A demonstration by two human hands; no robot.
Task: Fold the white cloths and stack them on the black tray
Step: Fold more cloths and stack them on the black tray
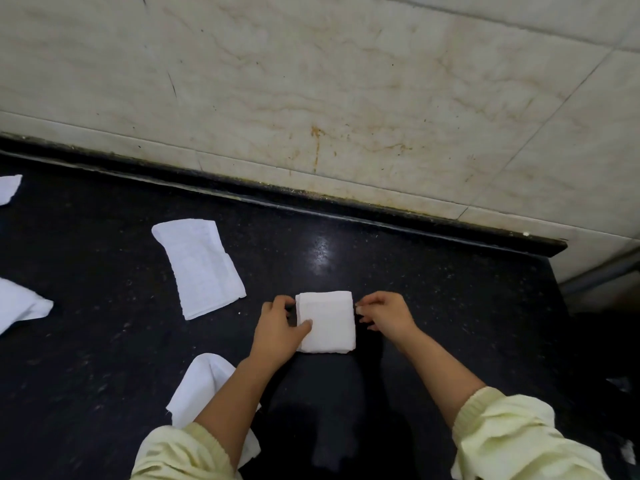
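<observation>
White folded cloth lies pinched between left hand and right hand; square its edges, press flat.

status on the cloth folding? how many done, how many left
Done: none visibly stacked; no black tray is in view. In hand: one folded cloth on the dark counter, left hand and right hand at its sides, squaring it. Left: the half-folded cloth and the loose cloth by the left arm, plus two at the left edge, all unstacked.
</observation>
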